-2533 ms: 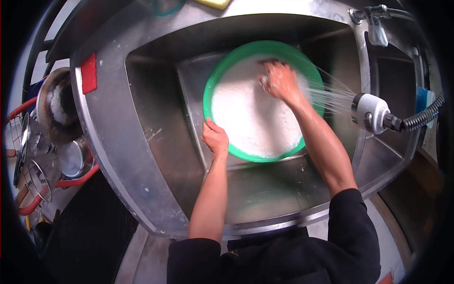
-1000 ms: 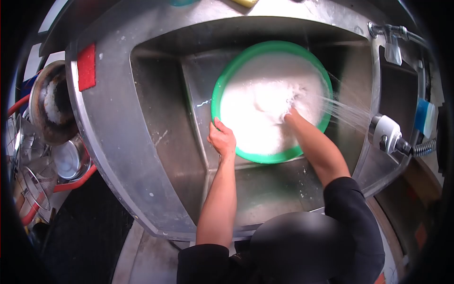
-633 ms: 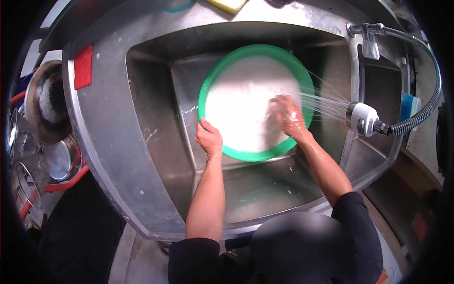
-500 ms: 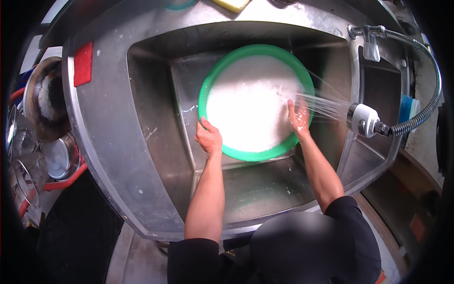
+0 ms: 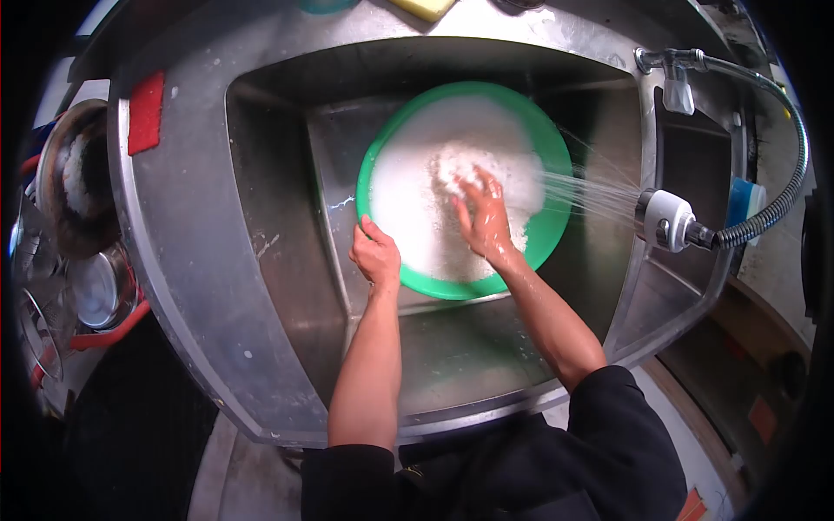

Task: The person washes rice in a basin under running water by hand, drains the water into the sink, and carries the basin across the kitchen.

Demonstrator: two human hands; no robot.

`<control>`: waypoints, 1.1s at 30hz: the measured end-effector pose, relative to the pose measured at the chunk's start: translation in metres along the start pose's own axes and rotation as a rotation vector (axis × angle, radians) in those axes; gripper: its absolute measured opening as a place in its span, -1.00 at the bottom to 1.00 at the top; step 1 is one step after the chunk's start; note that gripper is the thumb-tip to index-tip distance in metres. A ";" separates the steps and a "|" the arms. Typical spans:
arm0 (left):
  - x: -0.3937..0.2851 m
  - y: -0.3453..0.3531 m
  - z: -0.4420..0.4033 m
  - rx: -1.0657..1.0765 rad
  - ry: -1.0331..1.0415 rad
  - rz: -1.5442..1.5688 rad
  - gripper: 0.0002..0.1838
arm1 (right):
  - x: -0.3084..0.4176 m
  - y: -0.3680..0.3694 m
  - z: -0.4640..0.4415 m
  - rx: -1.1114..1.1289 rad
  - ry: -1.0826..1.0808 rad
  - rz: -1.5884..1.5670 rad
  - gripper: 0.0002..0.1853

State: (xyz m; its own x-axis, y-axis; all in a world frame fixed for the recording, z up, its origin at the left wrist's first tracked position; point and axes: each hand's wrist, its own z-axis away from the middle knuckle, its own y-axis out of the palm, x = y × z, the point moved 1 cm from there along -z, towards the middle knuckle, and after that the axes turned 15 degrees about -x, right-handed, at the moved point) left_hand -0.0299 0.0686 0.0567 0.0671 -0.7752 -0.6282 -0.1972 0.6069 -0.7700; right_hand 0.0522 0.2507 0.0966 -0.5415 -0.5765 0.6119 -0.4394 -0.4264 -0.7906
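Within the sink (image 5: 469, 356), left hand (image 5: 376, 253) grips the basin (image 5: 552, 234); right hand (image 5: 485, 215), spread wide, has moved inward.

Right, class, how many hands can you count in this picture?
2. The left hand grips the green basin at its near-left rim; the right hand is inside it, over the white contents.

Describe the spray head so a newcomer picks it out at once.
Find the big steel sink, then the green basin inside it. Just right of the basin, at the end of a ribbed metal hose, is the spray head, jetting water into the basin. Its white body and dark face set it apart from the bare metal hose.
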 end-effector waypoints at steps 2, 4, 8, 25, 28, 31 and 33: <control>0.001 0.003 0.001 -0.029 0.027 -0.009 -0.58 | 0.015 -0.026 0.006 0.176 -0.166 -0.054 -0.67; -0.002 0.004 0.000 0.006 -0.041 0.034 -0.58 | -0.018 -0.035 -0.013 0.023 -0.057 -0.034 -0.66; 0.001 0.001 -0.003 0.044 -0.051 0.051 -0.58 | -0.065 -0.009 -0.108 -0.058 0.251 -0.233 -0.62; 0.001 0.001 -0.001 0.020 -0.049 0.007 -0.59 | -0.019 0.008 0.008 0.346 -0.400 0.490 -0.59; 0.002 0.010 -0.006 0.006 -0.012 0.005 -0.59 | -0.096 0.082 -0.031 0.961 -0.091 0.607 -0.51; 0.001 0.005 0.001 -0.003 -0.006 0.021 -0.60 | -0.087 0.112 -0.025 0.757 0.003 0.426 -0.49; -0.002 0.005 -0.005 -0.021 0.008 0.033 -0.60 | -0.059 0.081 -0.005 0.508 -0.005 0.333 -0.47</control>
State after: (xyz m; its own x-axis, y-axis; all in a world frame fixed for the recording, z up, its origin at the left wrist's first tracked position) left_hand -0.0354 0.0725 0.0550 0.0527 -0.7558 -0.6526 -0.2198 0.6287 -0.7459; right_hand 0.0449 0.2543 -0.0031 -0.5872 -0.7386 0.3310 0.1507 -0.5016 -0.8519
